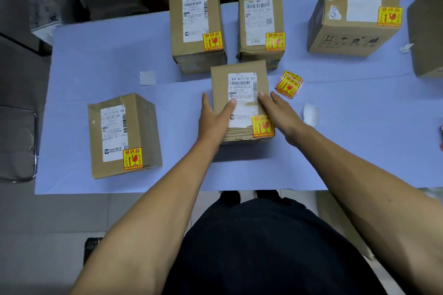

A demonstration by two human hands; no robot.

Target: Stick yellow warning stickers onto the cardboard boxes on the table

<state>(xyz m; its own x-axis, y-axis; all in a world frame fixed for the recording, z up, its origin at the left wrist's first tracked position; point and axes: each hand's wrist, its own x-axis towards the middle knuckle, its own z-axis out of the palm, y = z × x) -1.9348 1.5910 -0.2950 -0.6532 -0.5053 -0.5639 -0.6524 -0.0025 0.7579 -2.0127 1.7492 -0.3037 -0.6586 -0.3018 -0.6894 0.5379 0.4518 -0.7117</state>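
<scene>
Nearest the table's [72,108] front edge, a labelled box [124,135] carries a yellow sticker [132,158]. At centre, the left hand [214,117] and right hand [279,112] grip the sides of the middle box [239,103], its own sticker [262,126] applied. Just right lies the loose sticker stack [289,84]. Beyond stand three stickered boxes [195,29].
</scene>
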